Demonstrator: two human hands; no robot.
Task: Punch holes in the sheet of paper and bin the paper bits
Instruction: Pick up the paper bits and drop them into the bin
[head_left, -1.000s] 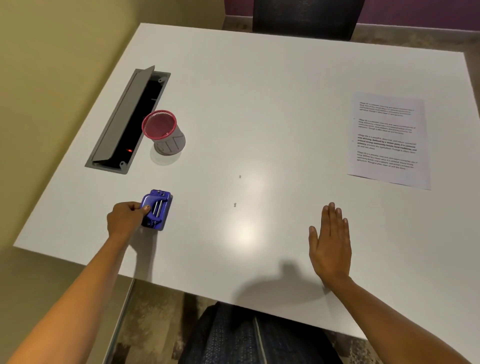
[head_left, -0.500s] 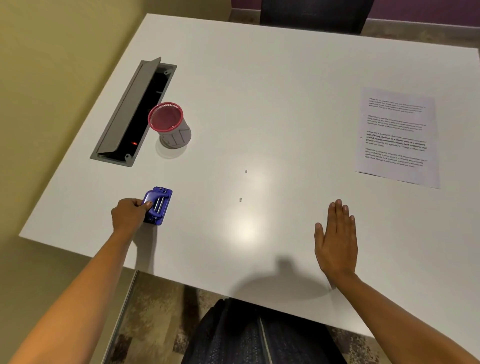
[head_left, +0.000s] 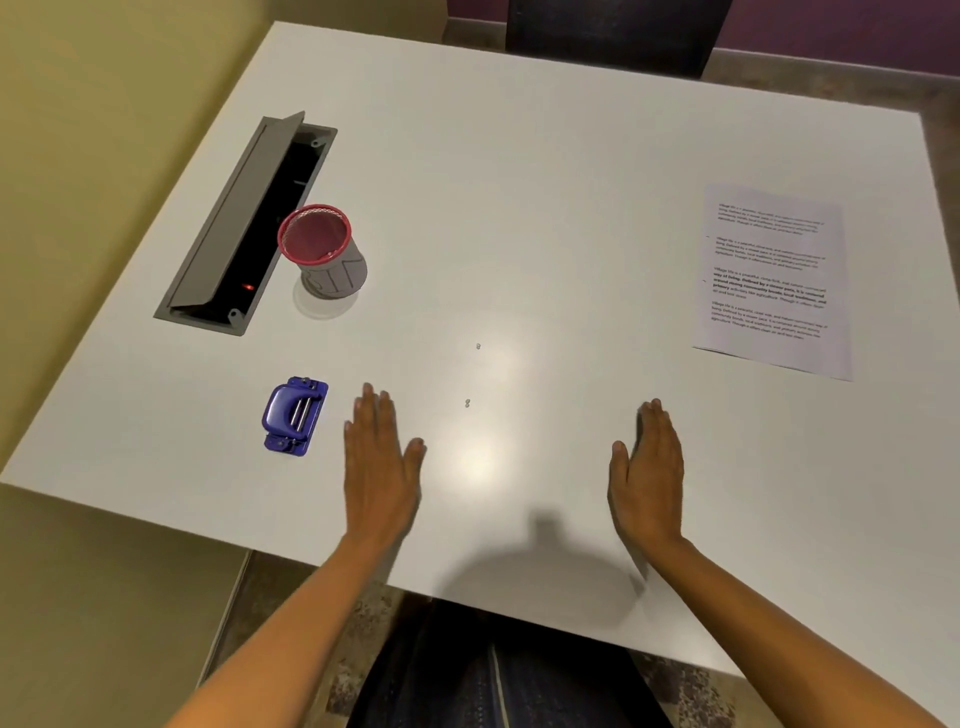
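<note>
A blue hole punch (head_left: 294, 415) stands alone on the white table (head_left: 545, 182), near the front left. My left hand (head_left: 382, 462) lies flat and open just right of it, holding nothing. My right hand (head_left: 649, 473) also rests flat and open near the front edge. Two small paper bits (head_left: 478, 346) (head_left: 467, 403) lie on the table between and beyond my hands. The printed sheet of paper (head_left: 774, 280) lies at the right side. A small mesh bin with a red rim (head_left: 322, 254) stands at the left, beyond the punch.
An open grey cable hatch (head_left: 234, 228) is sunk into the table left of the bin. A dark chair (head_left: 613, 31) stands at the far edge. A yellow wall runs along the left side.
My left hand has let go of the hole punch and moved right, now flat on the table. My right hand has barely moved.
</note>
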